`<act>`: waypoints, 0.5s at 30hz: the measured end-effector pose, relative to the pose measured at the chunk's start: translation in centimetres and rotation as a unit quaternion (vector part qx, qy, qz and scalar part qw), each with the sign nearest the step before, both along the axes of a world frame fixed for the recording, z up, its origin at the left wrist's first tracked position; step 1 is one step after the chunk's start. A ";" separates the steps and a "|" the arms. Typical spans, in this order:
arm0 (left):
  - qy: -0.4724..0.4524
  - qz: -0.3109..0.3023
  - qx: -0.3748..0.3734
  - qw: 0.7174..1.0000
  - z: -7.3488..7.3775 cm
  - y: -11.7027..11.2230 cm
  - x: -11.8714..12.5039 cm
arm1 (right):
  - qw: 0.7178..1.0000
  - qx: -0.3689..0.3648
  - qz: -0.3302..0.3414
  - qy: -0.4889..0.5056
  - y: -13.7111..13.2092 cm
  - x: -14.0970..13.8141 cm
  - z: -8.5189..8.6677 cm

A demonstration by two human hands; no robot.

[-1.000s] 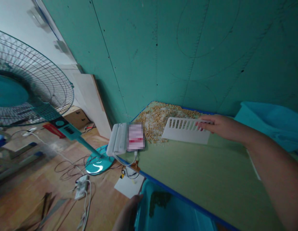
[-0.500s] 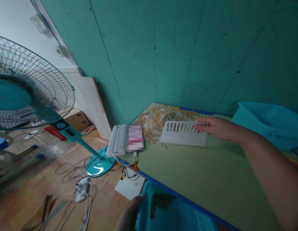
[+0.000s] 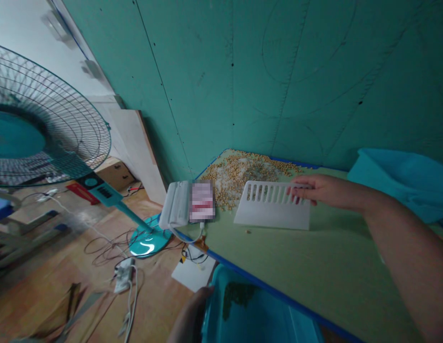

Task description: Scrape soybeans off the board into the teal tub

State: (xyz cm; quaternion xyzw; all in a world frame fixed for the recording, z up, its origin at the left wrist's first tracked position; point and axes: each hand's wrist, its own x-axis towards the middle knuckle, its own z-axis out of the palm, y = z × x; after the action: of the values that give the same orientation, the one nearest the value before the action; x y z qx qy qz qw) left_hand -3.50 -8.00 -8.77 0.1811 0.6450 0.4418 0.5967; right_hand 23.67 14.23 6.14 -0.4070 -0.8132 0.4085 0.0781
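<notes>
My right hand (image 3: 307, 188) is closed on the top right corner of a white slotted plastic scraper (image 3: 271, 214), which stands on edge on the green tabletop (image 3: 314, 267). Behind it spreads a heap of yellowish beans mixed with white grains (image 3: 242, 171), reaching the table's back corner. One small bean (image 3: 248, 231) lies in front of the scraper. Below the near table edge, my left hand (image 3: 196, 305) grips the left rim of a blue plastic bin (image 3: 264, 324). Dark green bits (image 3: 237, 297) lie inside that bin. The left fingers are mostly hidden.
A second blue bin (image 3: 396, 181) stands at the table's right against the green wall (image 3: 207, 71). A white device (image 3: 174, 205) and a blurred-out panel (image 3: 202, 202) sit at the left corner. A standing fan (image 3: 103, 190), cables and a power strip (image 3: 124, 275) occupy the floor.
The scraper has come slightly towards the table's near edge with my right hand. Some beans in front of it no longer show there. My left hand stays at the bin.
</notes>
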 end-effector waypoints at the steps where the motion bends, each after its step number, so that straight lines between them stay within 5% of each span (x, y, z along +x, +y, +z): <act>1: -0.002 0.001 -0.004 1.000 0.0 -0.1 0.0 | 1.000 -0.007 0.008 -0.002 0.0 -0.1 -0.2; 15: -0.045 0.039 -0.028 0.998 1.3 -0.8 1.0 | 0.979 -0.118 0.136 -0.091 -2.0 -3.1 -1.5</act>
State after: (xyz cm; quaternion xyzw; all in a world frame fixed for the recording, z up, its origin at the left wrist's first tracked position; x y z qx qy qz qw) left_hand -2.47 -8.80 -7.43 0.1193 0.6358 0.4542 0.6126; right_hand 20.53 12.26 4.60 -0.3344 -0.8108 0.4695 -0.1013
